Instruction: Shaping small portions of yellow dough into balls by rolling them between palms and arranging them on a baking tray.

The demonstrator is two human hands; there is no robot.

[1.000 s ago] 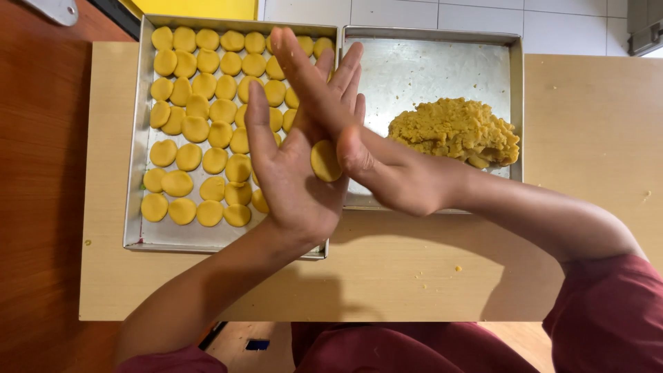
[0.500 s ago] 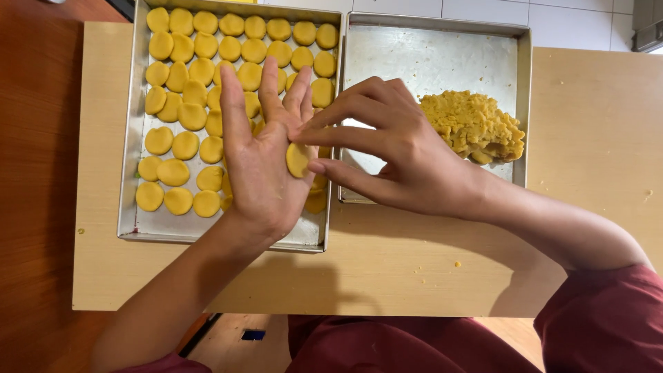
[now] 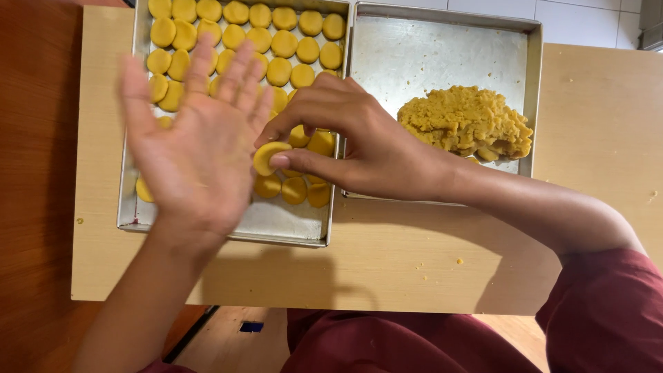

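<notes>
My right hand pinches a flattened yellow dough disc between thumb and fingers, held just above the left metal tray. My left hand hovers flat and open beside it, palm up, fingers spread, holding nothing and blurred by motion. The left tray is filled with several rows of similar yellow discs, partly hidden under both hands. The right metal tray holds a crumbly heap of yellow dough near its right side.
Both trays sit side by side on a light wooden table, which has a few dough crumbs. Dark wooden floor lies to the left, white tiles at the top right. My maroon clothing shows at the bottom.
My palms have come apart. The right hand has taken the disc off the left palm and now pinches it; the left hand has slid left and opened flat.
</notes>
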